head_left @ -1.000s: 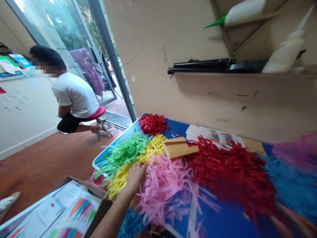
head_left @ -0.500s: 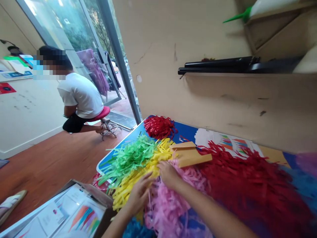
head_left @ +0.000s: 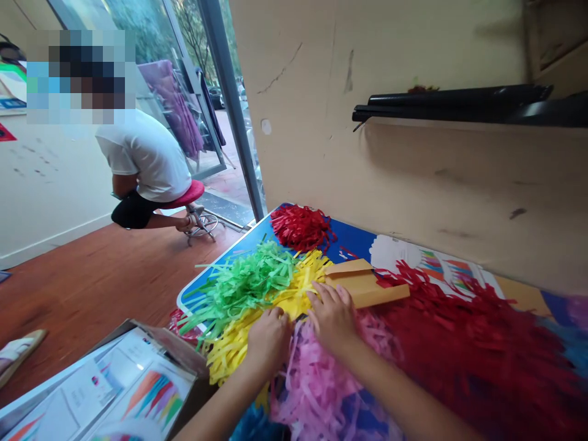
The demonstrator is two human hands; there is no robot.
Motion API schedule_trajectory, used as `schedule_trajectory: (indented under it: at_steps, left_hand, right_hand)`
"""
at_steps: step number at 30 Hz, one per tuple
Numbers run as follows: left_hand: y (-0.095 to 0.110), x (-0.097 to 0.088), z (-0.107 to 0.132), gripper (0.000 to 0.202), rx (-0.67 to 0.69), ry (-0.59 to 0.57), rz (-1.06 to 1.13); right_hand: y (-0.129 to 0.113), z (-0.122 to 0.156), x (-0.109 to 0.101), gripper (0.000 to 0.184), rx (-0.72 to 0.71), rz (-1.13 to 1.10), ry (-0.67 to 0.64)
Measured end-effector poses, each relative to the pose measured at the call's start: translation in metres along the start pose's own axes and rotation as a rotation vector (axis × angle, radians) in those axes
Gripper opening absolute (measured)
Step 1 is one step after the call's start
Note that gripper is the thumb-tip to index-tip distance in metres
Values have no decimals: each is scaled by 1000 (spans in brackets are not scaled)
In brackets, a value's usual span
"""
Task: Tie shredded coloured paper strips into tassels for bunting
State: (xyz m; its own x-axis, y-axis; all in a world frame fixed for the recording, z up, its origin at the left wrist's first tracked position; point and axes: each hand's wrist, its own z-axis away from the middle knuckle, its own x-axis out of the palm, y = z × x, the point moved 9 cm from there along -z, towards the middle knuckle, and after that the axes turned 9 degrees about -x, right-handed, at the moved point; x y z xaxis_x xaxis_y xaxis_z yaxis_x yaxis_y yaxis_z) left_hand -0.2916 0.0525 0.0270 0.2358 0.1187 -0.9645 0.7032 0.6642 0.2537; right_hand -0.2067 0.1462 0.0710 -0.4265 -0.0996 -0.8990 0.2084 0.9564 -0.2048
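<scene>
On the blue tabletop [head_left: 349, 240], hands [head_left: 269, 340] [head_left: 333, 318] rest on yellow paper strips [head_left: 234, 358].

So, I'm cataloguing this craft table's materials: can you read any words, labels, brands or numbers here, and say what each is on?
Printed sheets at lower left: small print, too small to read.
Sheet with coloured bars on the table: too blurred to read.
Red placard at far left: too small to read.
Nothing here can be quoted.

A blue board [head_left: 351, 240] bears paper shreds [head_left: 248, 283] (red, green, yellow, pink); a kraft envelope [head_left: 367, 289] too.
</scene>
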Motion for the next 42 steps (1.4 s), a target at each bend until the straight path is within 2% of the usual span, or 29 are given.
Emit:
schedule_trajectory:
  at_steps: [3, 7, 10, 12, 15, 18, 22, 25, 27, 30, 32, 35, 38, 40, 42]
  left_hand:
    - [-8, -6, -6, 26, -38, 5, 24]
    - [-21, -15, -18, 23, -86, 57, 128]
    - [-34, -20, -31, 16, -106, 79, 245]
    - [-42, -21, -39, 21, -107, 63, 313]
    - [-47, -25, -43, 34, -103, 50, 362]
    - [-42, -28, -32, 29, -101, 94, 302]
    - [-29, -37, -10, 46, -145, 184, 94]
    - [-30, -66, -10, 35, -203, 226, -38]
    - [-36, -100, -16, 29, -243, 283, -99]
    - [-43, -158, -26, 32, -296, 406, -146]
    - [-40, -191, -31, 36, -298, 471, -155]
    - [-20, -237, -34, 40, -269, 560, -187]
    - [24, -274, -29, 41, -216, 646, -278]
    - [63, -278, -17, 40, -131, 650, -326]
    - [100, -261, 1, 37, -8, 606, -361]
  right_hand:
    - [-22, 11, -26, 21, -121, -51, 190]
    - [-36, 21, -35, 14, -127, -108, 216]
    - [-47, 19, -21, 17, -210, -227, 111]
    - [-54, 15, -3, 19, -290, -296, -6]
    - [-49, 8, 25, 44, -241, -256, -166]
    - [-45, 5, 36, 47, -178, -202, -223]
    - [-52, 3, 37, 54, -190, -157, -270]
    - [-58, 2, 42, 63, -220, -143, -325]
    - [-62, 2, 47, 64, -232, -116, -363]
    - [-65, 3, 52, 58, -228, -60, -398]
    - [-69, 4, 55, 57, -225, -32, -417]
    - [-72, -1, 55, 56, -188, -14, -443]
    - [-72, -7, 43, 49, -148, -40, -470]
    - [-70, -6, 21, 42, -149, -68, -455]
    - [-67, 3, -15, 33, -124, -176, -346]
